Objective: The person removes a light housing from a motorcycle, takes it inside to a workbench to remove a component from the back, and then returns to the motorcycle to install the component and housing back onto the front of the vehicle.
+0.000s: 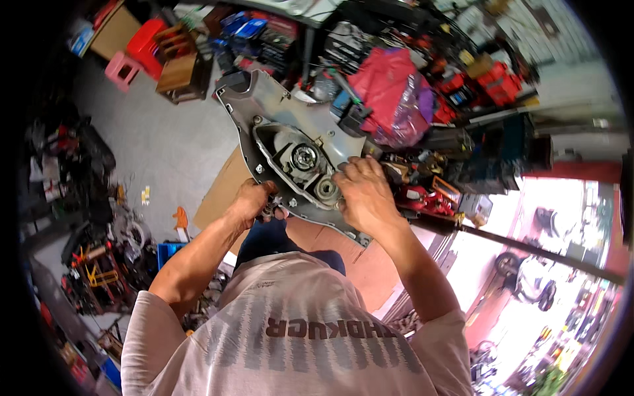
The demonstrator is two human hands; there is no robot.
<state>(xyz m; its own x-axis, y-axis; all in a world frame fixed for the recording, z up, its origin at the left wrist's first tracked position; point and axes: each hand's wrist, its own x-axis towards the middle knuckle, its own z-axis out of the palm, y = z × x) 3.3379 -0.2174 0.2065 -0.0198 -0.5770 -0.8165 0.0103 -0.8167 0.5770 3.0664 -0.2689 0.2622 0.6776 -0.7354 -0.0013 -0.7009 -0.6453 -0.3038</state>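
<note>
A grey plastic body panel (335, 144) with a lamp housing (305, 156) fixed in its middle lies across the view. My left hand (256, 197) is at the panel's lower left edge, fingers closed round something small I cannot make out, with a glint of metal beside them. My right hand (363, 195) rests on the panel beside the right end of the housing, fingers extended and slightly bent. Cardboard (218, 197) shows beyond the panel's left and lower edges, around my legs.
A wooden chair (177, 76) and red plastic stools (148, 48) stand upper left. Red bags (386, 89) and tool cases (503, 82) crowd the back. Heaped parts (99, 264) lie left. A long dark bar (541, 254) crosses the bright doorway at right, with a scooter (531, 280) beyond.
</note>
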